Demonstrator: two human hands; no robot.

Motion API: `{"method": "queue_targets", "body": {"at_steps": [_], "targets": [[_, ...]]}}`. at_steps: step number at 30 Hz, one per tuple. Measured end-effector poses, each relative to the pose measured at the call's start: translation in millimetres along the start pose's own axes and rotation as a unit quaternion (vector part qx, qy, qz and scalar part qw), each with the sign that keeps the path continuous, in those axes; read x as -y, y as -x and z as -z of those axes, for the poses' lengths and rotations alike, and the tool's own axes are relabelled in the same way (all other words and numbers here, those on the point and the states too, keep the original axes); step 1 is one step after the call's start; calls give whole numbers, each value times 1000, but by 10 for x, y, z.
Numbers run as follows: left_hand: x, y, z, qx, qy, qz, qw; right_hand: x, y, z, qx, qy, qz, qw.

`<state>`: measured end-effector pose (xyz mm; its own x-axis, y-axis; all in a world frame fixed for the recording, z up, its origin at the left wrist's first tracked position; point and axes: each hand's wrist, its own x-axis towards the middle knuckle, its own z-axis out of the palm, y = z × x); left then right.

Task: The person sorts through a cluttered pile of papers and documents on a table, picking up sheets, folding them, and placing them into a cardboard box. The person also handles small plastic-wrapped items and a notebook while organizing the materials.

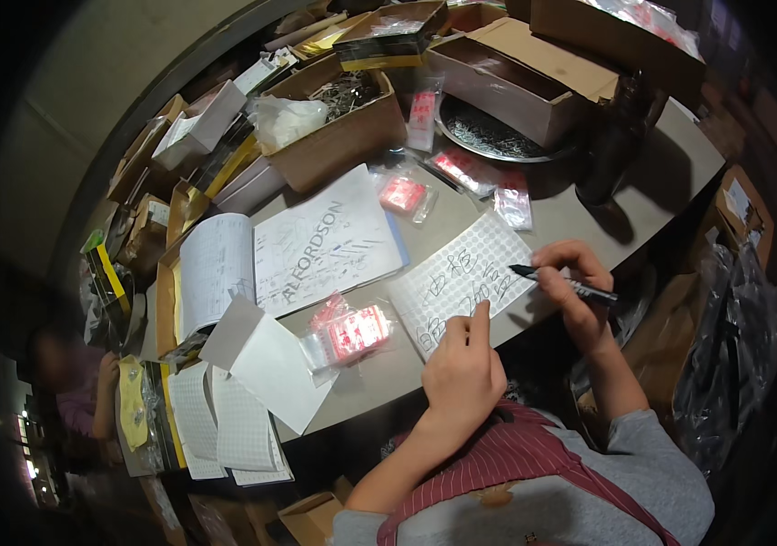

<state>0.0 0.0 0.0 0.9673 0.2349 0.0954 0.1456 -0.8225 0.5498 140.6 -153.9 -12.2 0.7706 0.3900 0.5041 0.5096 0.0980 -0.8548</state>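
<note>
A white sheet (459, 284) covered in small round stickers lies at the table's near edge, with large black handwriting across it. My left hand (463, 369) holds the sheet's near side down, its index finger stretched over the paper and the other fingers curled. Between the fingers and thumb of my right hand (575, 282) is a black marker (596, 293). Its tip points left, over the right part of the sheet; whether it touches the paper I cannot tell. Left of the sheet lies a clear bag of red-printed packets (357, 332).
An open notebook (217, 268) and a printed white page (325, 246) lie at the left, with sticker sheets (243, 428) nearer. Behind stand a cardboard box of metal parts (338, 146), a round tray of screws (489, 132) and a dark bottle (611, 150). Another person (88, 391) is at far left.
</note>
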Motion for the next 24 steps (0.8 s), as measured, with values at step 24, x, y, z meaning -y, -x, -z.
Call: {"method": "queue_targets", "body": {"at_steps": [24], "targets": [[588, -51, 72, -98, 233, -101, 962, 432, -142, -671, 177, -16, -115, 977]]}}
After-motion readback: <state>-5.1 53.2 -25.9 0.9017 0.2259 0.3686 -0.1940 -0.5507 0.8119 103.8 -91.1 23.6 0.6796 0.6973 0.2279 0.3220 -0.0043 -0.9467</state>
